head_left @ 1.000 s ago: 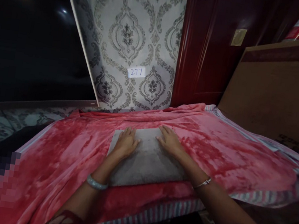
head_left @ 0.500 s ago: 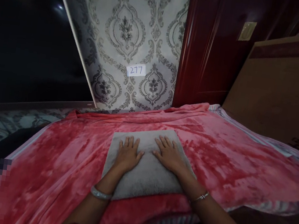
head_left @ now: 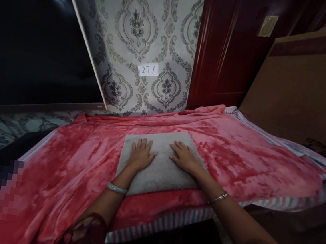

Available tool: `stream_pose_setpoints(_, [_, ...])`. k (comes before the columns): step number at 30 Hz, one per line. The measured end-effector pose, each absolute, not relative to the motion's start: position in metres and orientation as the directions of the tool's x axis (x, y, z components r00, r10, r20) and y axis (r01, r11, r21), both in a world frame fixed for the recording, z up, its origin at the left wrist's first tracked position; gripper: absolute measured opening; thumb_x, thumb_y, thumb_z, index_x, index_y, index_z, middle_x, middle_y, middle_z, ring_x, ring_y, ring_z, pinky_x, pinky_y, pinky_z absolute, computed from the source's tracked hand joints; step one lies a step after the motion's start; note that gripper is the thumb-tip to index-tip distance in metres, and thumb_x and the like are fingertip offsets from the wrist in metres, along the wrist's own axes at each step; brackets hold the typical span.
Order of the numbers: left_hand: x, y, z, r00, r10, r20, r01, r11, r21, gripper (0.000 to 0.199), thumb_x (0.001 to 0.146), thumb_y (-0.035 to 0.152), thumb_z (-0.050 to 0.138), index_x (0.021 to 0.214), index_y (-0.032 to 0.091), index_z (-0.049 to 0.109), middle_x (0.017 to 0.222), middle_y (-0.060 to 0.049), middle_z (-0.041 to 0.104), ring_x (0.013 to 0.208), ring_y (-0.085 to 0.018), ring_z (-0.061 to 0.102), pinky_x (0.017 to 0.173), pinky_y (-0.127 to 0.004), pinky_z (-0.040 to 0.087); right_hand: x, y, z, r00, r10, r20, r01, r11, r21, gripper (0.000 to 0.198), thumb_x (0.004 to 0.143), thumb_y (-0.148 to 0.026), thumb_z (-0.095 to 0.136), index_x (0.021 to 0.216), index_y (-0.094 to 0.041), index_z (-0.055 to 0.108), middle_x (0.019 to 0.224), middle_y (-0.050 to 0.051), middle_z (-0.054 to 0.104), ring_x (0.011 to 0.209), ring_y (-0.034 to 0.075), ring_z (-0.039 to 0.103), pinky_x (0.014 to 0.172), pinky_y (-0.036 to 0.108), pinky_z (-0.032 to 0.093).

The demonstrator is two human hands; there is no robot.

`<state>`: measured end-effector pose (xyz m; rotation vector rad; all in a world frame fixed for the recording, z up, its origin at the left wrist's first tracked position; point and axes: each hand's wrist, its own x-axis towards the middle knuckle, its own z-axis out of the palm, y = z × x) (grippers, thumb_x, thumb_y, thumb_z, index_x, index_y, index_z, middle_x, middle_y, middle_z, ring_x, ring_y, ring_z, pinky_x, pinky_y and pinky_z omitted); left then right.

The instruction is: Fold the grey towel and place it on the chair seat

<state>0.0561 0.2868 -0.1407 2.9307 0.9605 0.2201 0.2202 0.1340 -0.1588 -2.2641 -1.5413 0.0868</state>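
Note:
A grey, plush-looking rectangular cloth lies flat on a pink and red blanket. My left hand rests palm down on the cloth's left part, fingers spread. On its right part lies my right hand, also palm down with fingers apart. Neither hand grips anything. A pale bangle circles my left wrist, and a thin metal bracelet is on the right. Whether the cloth is folded in layers I cannot tell.
Behind the blanket stands a patterned wall with a paper label reading 277. A large dark screen is at the left. To the right are a dark red panel and a big cardboard box. The blanket's striped edge hangs at the front.
The view has tilted down slightly, so the scene sits higher and more of the blanket's front edge shows. Both hands stay flat on the grey cloth.

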Motion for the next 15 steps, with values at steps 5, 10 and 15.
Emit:
stream_pose_setpoints(5, [0.053, 0.291, -0.124, 0.786, 0.593, 0.172, 0.537, -0.794, 0.285, 0.055, 0.090, 0.032, 0.056, 0.141, 0.013, 0.053, 0.149, -0.020, 0.048, 0.141, -0.036, 0.038, 0.116, -0.054, 0.028, 0.217, 0.106, -0.155, 0.438, 0.821, 0.365, 0.748, -0.108, -0.655, 0.043, 0.086, -0.029, 0.054, 0.126, -0.019, 0.068, 0.138, 0.012, 0.060, 0.128, 0.025, 0.055, 0.108, 0.043, 0.042])
stream_pose_setpoints(10, [0.040, 0.245, -0.117, 0.809, 0.451, 0.376, 0.333, -0.880, 0.338, 0.045, 0.093, 0.019, 0.041, 0.132, 0.018, 0.062, 0.107, -0.011, 0.067, 0.107, -0.024, 0.057, 0.098, -0.039, 0.045, 0.221, 0.104, -0.159, 0.630, 0.724, 0.281, 0.406, 0.002, -0.914, 0.041, 0.084, -0.037, 0.051, 0.115, -0.018, 0.071, 0.087, 0.006, 0.074, 0.071, 0.018, 0.067, 0.061, 0.029, 0.053])
stream_pose_setpoints(15, [0.036, 0.197, -0.138, 0.870, 0.390, 0.303, 0.271, -0.890, 0.368, 0.036, 0.091, 0.017, 0.047, 0.116, 0.021, 0.072, 0.091, -0.010, 0.063, 0.094, -0.024, 0.056, 0.083, -0.036, 0.047, 0.219, 0.108, -0.176, 0.674, 0.695, 0.250, 0.397, -0.055, -0.916, 0.036, 0.079, -0.036, 0.052, 0.102, -0.017, 0.072, 0.065, 0.001, 0.066, 0.057, 0.016, 0.059, 0.057, 0.027, 0.046])
